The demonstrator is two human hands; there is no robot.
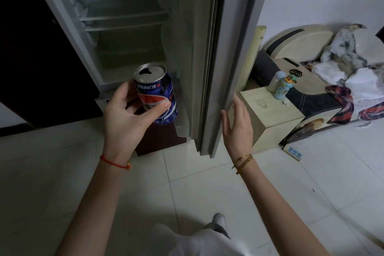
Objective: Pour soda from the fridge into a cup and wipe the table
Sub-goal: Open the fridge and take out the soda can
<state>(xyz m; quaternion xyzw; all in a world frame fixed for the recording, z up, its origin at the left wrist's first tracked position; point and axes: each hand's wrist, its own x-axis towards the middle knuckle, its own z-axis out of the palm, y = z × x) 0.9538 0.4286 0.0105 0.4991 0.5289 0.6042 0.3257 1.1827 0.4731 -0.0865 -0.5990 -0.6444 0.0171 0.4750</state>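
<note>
Soda is out of the fridge [124, 17] and in the person's left hand [126, 114]: a blue can [158, 93] held in front of the open compartment, low and near its bottom edge. Fingers curl round the left side of the can and the thumb presses across the logo on the near side, so the grip sits at mid-body and leaves the top rim free. That looks deliberate, since the mouth of the can is already open and a mid-body hold keeps skin off the drinking edge and the weight balanced.

Long axis of the can runs nearly vertical, leaning with its top a little to the left and its base to the right and nearer the floor. The open mouth points up and slightly away, toward the shelves, which I judge keeps the drink from slopping out while it is carried.

The right hand [239, 129] is spread wide and holds nothing, fingers straight, raised just beside the near edge of the fridge door [216, 68]; whether a fingertip touches it I cannot tell. It seems placed to push the door closed.

To the right stands a pale bedside cabinet [270, 114] with two small bottles [278, 84] on it. No cup is in sight yet.
</note>
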